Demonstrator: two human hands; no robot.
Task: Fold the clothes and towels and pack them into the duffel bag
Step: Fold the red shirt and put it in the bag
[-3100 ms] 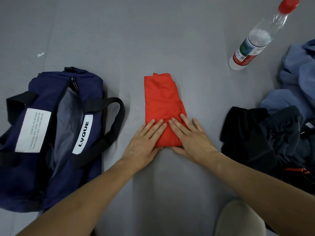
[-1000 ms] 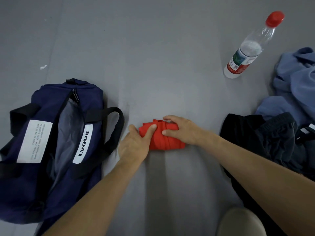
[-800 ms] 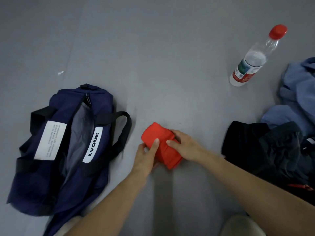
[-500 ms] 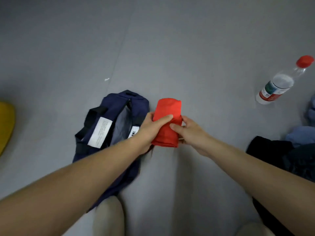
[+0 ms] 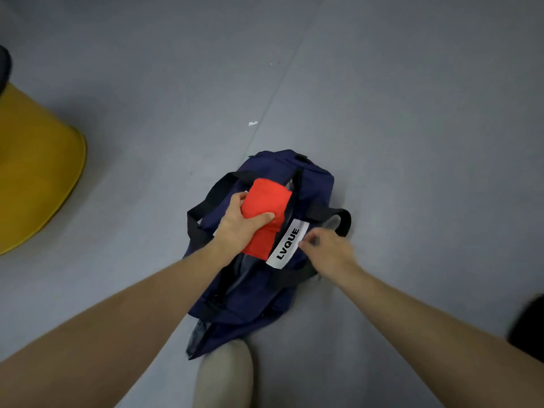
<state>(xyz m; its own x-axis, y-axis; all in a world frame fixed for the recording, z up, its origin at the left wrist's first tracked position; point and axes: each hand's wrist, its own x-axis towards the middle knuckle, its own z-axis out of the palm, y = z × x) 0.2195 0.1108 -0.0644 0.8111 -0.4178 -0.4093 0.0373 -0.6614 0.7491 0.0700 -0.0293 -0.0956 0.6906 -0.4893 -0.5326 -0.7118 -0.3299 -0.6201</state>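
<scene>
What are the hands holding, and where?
Left hand grips the red cloth around its middle. Right hand is at the duffel bag edge; hold too blurred.

left hand point(image 5: 238, 228) grips red bundle point(image 5: 266, 201) over duffel bag point(image 5: 315, 187) | right hand point(image 5: 329, 248) at label point(image 5: 290, 244), blurred

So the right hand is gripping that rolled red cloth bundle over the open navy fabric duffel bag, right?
No, the left hand grips the rolled red cloth bundle over the open navy fabric duffel bag; the right hand holds none of it. The head view shows this.
</scene>
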